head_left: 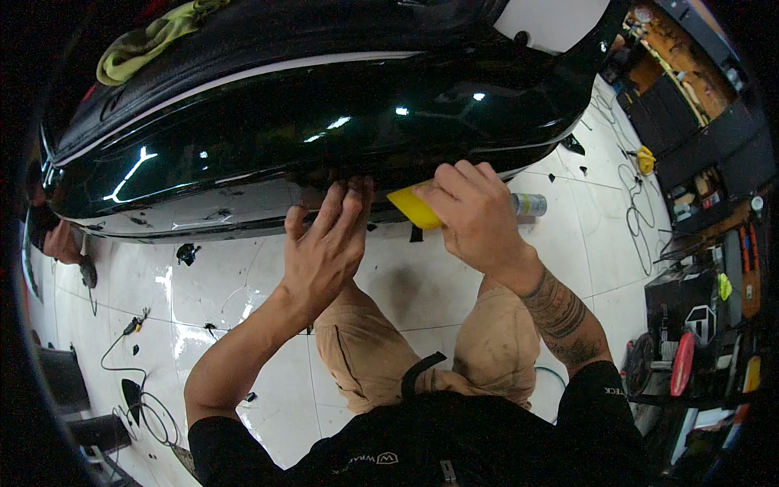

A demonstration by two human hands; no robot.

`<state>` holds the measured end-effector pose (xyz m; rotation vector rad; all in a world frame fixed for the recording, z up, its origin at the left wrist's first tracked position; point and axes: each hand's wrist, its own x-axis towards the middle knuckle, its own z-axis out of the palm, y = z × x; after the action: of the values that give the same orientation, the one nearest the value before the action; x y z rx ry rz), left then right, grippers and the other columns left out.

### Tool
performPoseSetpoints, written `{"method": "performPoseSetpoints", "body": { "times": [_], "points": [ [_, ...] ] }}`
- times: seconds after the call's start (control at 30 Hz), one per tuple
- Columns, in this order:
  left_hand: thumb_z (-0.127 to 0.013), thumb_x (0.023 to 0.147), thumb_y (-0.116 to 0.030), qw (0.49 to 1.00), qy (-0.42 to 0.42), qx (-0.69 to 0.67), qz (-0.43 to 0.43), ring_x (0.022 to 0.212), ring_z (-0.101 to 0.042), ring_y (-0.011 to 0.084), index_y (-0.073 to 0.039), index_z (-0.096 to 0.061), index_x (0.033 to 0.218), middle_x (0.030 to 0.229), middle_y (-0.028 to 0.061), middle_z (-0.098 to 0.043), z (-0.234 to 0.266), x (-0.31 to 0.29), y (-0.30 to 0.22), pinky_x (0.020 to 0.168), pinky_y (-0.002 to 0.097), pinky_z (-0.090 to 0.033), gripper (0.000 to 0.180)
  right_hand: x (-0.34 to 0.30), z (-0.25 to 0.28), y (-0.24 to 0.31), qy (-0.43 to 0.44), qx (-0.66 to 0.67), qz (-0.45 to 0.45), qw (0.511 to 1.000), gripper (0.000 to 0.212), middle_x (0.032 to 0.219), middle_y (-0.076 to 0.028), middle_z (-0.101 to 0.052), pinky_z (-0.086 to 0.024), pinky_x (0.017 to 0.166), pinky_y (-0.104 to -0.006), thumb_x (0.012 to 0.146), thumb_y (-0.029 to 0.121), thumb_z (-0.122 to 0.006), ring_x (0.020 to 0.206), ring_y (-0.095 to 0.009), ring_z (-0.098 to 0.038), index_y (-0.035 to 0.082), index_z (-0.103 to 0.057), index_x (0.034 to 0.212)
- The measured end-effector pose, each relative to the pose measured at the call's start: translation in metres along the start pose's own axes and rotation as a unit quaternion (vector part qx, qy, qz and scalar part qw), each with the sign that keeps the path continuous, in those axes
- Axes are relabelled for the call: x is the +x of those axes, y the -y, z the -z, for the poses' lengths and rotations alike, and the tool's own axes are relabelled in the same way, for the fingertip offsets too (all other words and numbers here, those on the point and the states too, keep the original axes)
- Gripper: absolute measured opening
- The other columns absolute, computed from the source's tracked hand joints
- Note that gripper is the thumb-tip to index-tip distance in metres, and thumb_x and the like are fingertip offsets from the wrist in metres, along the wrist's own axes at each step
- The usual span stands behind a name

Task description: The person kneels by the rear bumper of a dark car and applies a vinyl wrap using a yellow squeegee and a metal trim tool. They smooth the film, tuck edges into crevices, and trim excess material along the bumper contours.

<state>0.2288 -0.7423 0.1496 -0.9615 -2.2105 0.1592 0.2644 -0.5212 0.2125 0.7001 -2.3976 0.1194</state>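
Observation:
A glossy black car body panel point(365, 105) stretches across the view in front of me, with lights reflected in it. My left hand point(324, 239) reaches up to the panel's lower edge. Its fingers are spread and their tips rest against the dark surface; I see nothing held in it. Just to the right, my right hand point(479, 213) grips a yellow squeegee point(415, 209) whose blade points left, close against the same lower edge. Part of the squeegee is hidden by the fingers. Beyond that hand a grey can or bottle point(531, 204) shows on the floor side.
Another person's hand point(62, 242) is at the panel's far left end. A yellow-green cloth point(150, 45) lies on top. Dark scraps point(187, 254) and cables point(142, 390) lie on the white tiles. Shelves and a cart point(686, 312) line the right.

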Motion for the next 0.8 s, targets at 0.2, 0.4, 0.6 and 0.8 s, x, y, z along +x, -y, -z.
{"method": "performPoseSetpoints", "body": {
  "times": [0.2, 0.4, 0.6, 0.8],
  "points": [
    [-0.061, 0.076, -0.009, 0.999, 0.01, -0.029, 0.032, 0.129, -0.042, 0.0173, -0.008, -0.055, 0.136, 0.14, 0.0056, -0.047, 0.004, 0.002, -0.005, 0.099, 0.0434, -0.022, 0.06, 0.007, -0.013, 0.01, -0.024, 0.0, 0.007, 1.0, 0.011, 0.082, -0.005, -0.053, -0.039, 0.066, -0.0362, 0.074, 0.012, -0.059, 0.078, -0.022, -0.054, 0.006, -0.062, 0.082],
    [-0.066, 0.078, -0.011, 0.966, 0.089, -0.204, 0.129, 0.088, -0.068, 0.022, -0.013, -0.04, 0.147, 0.1, 0.0147, -0.068, 0.008, 0.001, -0.005, 0.075, 0.0421, -0.05, 0.074, 0.011, -0.017, 0.017, -0.036, 0.015, -0.001, 0.999, 0.009, 0.081, -0.005, -0.052, -0.039, 0.066, -0.0364, 0.074, 0.012, -0.059, 0.078, -0.021, -0.055, 0.005, -0.062, 0.078],
    [-0.064, 0.081, -0.007, 0.924, 0.096, -0.315, 0.194, 0.047, -0.06, 0.023, -0.013, -0.039, 0.147, 0.059, 0.0091, -0.06, 0.013, 0.006, -0.006, 0.046, 0.0356, -0.048, 0.071, 0.02, -0.026, 0.027, -0.037, -0.015, -0.03, 0.999, 0.01, 0.082, -0.005, -0.054, -0.039, 0.067, -0.0367, 0.076, 0.013, -0.061, 0.079, -0.02, -0.055, 0.004, -0.064, 0.078],
    [-0.066, 0.08, -0.008, 0.907, 0.028, -0.359, 0.218, 0.048, -0.061, 0.0218, -0.011, -0.036, 0.149, 0.06, 0.0081, -0.062, 0.015, -0.015, -0.017, 0.048, 0.0343, -0.05, 0.075, 0.025, -0.021, 0.031, -0.011, -0.011, -0.047, 0.999, 0.011, 0.084, -0.007, -0.056, -0.04, 0.069, -0.037, 0.075, 0.014, -0.063, 0.08, -0.02, -0.056, 0.003, -0.066, 0.078]
  ]
}}
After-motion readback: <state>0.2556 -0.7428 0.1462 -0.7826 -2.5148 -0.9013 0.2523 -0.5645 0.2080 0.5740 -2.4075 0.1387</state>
